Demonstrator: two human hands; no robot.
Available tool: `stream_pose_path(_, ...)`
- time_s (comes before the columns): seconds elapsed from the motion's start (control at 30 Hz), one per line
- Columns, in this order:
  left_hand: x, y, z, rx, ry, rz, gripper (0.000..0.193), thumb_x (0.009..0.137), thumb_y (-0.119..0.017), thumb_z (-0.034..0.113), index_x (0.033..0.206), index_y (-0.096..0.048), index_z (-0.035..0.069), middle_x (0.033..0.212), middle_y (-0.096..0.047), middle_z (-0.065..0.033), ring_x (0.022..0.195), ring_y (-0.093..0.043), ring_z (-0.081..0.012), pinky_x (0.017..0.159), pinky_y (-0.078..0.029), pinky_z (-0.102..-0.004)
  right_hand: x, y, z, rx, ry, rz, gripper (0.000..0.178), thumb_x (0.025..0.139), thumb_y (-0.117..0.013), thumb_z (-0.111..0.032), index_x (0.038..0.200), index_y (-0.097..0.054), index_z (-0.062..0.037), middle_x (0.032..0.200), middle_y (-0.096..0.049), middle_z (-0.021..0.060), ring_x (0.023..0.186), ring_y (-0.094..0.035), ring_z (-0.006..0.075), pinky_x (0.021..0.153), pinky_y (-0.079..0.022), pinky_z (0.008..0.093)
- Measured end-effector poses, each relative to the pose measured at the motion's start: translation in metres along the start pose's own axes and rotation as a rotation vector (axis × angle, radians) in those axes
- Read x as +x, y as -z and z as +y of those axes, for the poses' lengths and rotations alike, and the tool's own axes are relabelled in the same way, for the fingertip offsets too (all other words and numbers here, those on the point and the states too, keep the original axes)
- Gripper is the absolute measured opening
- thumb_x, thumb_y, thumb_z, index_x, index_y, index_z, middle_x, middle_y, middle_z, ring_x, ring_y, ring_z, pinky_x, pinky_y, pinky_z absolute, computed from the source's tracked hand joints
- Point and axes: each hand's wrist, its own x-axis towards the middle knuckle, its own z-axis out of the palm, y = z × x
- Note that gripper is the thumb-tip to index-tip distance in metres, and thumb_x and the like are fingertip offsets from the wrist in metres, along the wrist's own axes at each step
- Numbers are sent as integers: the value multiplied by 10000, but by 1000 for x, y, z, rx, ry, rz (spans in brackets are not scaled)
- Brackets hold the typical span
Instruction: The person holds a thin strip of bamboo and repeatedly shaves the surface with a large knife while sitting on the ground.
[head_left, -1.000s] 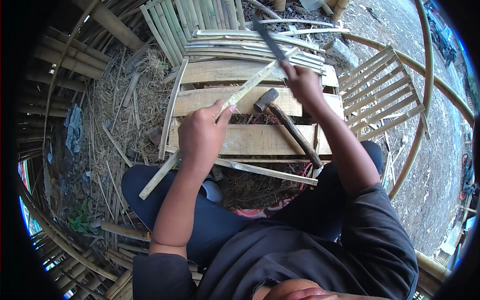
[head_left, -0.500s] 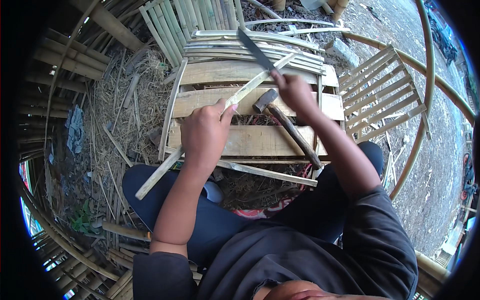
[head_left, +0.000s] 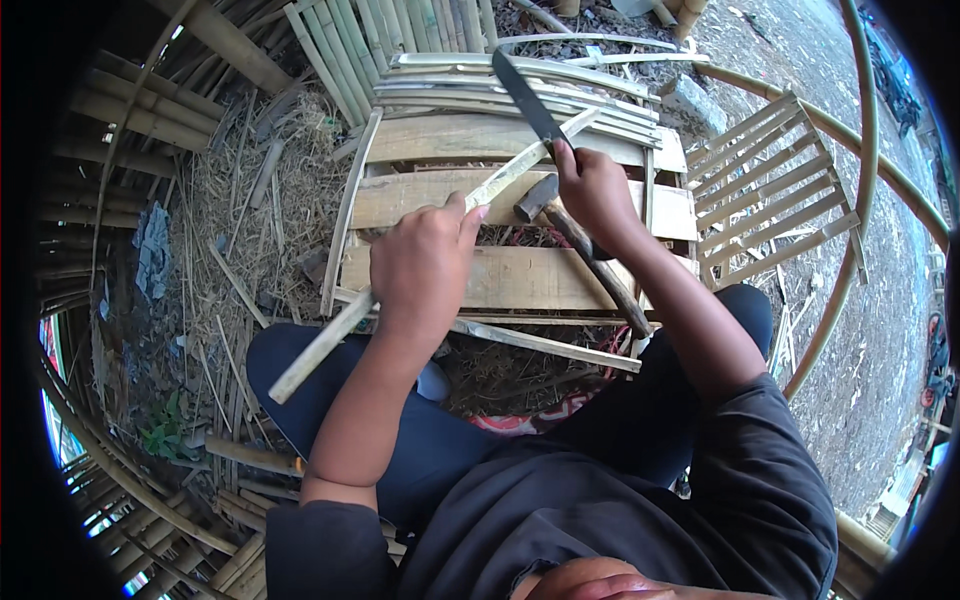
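Note:
My left hand (head_left: 424,255) is closed around a pale bamboo strip (head_left: 322,345). The strip slants from above my left knee up across the low slatted wooden bench (head_left: 500,275). My right hand (head_left: 598,195) grips the handle of a long dark-bladed machete (head_left: 524,92). Its blade points up and to the left, crossing over or beside the strip's far end; whether they touch I cannot tell. Between my hands a hammer (head_left: 585,250) with a wooden handle lies on the bench, its metal head toward the strip and its handle partly behind my right wrist.
Several split bamboo strips (head_left: 470,85) lie along the bench's far side. A slatted bamboo rack (head_left: 780,190) stands at the right, and another slatted panel (head_left: 430,28) is behind the bench. A grey block (head_left: 694,105) sits at the far right corner. Dry shavings (head_left: 240,215) cover the ground at left.
The machete and my right hand have shifted slightly right, the hand now sharper. My left hand has moved a little right along with the view; both grips stay the same.

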Motion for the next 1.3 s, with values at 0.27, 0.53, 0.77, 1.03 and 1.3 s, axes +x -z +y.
stream_pose_path(0.27,2,-2,-3,-5,-11,-4,301,963,-670,345,1066,-750,73,704,-660,-198,703,-680,-399,611,-517,-483,-5,-6,6,20,72,-2,488,1034,-541,-422,1015,-727,29,776,-701,240,738,-700,377,732,-530,479)
stream_pose_path(0.53,0,-1,-5,-6,-25,-27,334,964,-668,350,1111,-745,60,697,-659,-202,682,-675,-402,606,-517,-485,2,-3,14,237,-99,-140,539,1030,-551,-430,986,-692,89,835,-692,301,847,-708,397,832,-520,485)
stream_pose_path(0.77,3,1,-6,-19,24,-38,330,968,-663,360,1055,-760,57,685,-652,-211,684,-669,-416,611,-514,-490,4,4,10,139,5,-201,527,1053,-532,-427,998,-697,71,790,-710,213,684,-677,279,730,-545,462)
stream_pose_path(1.03,1,1,-10,-46,25,-33,350,961,-674,365,1067,-761,42,675,-652,-209,667,-666,-409,609,-514,-482,5,6,5,328,-164,-177,478,1069,-514,-384,1025,-673,66,648,-633,107,523,-590,166,500,-488,382)
stream_pose_path(1.3,5,5,-7,-72,64,-37,371,954,-686,369,1138,-755,55,675,-651,-209,655,-670,-393,605,-515,-457,-1,0,1,415,-134,-68,503,1062,-536,-400,1027,-667,85,684,-628,110,537,-600,163,509,-493,386)
